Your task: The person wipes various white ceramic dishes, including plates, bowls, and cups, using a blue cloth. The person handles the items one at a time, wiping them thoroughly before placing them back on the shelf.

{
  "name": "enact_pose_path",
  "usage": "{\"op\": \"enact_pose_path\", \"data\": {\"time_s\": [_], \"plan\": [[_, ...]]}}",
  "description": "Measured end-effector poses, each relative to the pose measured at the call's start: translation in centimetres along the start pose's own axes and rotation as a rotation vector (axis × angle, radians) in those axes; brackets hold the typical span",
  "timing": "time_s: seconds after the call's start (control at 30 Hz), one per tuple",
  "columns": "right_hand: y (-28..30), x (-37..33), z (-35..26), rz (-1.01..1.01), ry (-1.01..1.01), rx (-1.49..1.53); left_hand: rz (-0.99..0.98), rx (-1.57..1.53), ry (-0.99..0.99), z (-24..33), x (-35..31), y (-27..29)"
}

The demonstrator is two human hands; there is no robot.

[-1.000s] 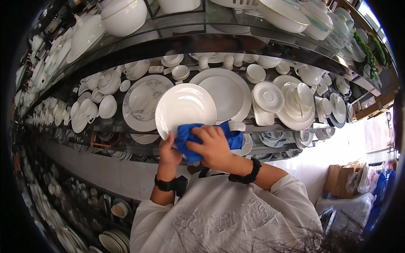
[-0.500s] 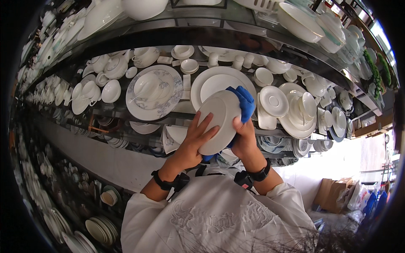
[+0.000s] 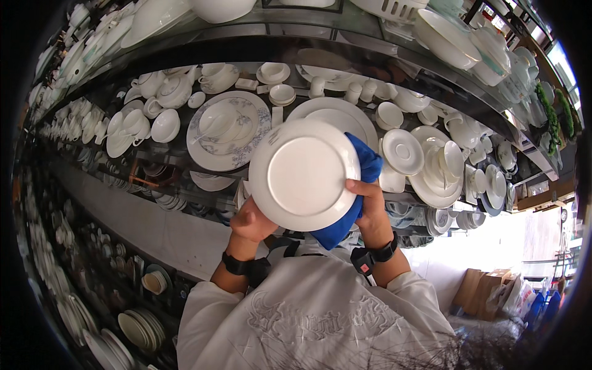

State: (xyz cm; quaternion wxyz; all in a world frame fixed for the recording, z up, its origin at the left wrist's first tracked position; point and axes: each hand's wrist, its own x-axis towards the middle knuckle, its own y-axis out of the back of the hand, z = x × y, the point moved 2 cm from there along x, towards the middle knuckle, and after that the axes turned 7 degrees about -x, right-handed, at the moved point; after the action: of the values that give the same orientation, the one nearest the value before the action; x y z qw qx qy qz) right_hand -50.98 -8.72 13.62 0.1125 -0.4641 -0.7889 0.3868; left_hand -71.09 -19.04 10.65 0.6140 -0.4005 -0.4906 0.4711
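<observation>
A white plate [image 3: 304, 176] is held up in front of me, its underside with the round foot ring turned toward me. My right hand [image 3: 371, 200] grips its right edge, the thumb on the underside. A blue cloth [image 3: 336, 230] is bunched between that hand and the plate, showing along the right and lower right rim. At the lower left rim is my left hand [image 3: 254, 223], holding the plate with most of its fingers hidden behind it. Behind the plate a larger white plate [image 3: 365, 115] rests on the shelf.
A blue-patterned plate [image 3: 228, 151] with a bowl stands to the left on the shelf. To the right are a saucer [image 3: 402, 152], cups and plates. Overhead, a glass shelf [image 3: 296, 54] carries more white dishes. Cardboard boxes [image 3: 478, 293] stand at the lower right.
The plate has turned from a tilted angle to show its full underside and shifted left. My left hand has moved from its underside to its lower left rim. More of the blue cloth shows below.
</observation>
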Motion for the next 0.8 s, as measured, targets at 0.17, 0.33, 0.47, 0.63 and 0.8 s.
{"op": "enact_pose_path", "data": {"time_s": [0.17, 0.33, 0.47, 0.63, 0.8], "plan": [[0.2, 1.0, 0.9, 0.047, 0.131, -0.386, 0.222, 0.257, -0.079, 0.2, -0.5, 1.0], [0.6, 1.5, 1.4, 0.280, 0.264, -0.397, 0.176, 0.471, -0.120, -0.5, -1.1, 0.5], [0.4, 2.6, 2.3, 0.218, 0.466, -0.980, 0.197, 0.624, 0.008, -2.1, -1.2, 0.2], [-4.3, 2.3, 1.6, 0.137, 0.976, -1.452, 0.214, 0.643, 0.105, -1.4, -1.0, 0.8], [-8.7, 0.1, 2.5, -0.131, 0.951, -1.675, 0.295, 0.489, 0.085, -1.7, -0.1, 0.1]]}}
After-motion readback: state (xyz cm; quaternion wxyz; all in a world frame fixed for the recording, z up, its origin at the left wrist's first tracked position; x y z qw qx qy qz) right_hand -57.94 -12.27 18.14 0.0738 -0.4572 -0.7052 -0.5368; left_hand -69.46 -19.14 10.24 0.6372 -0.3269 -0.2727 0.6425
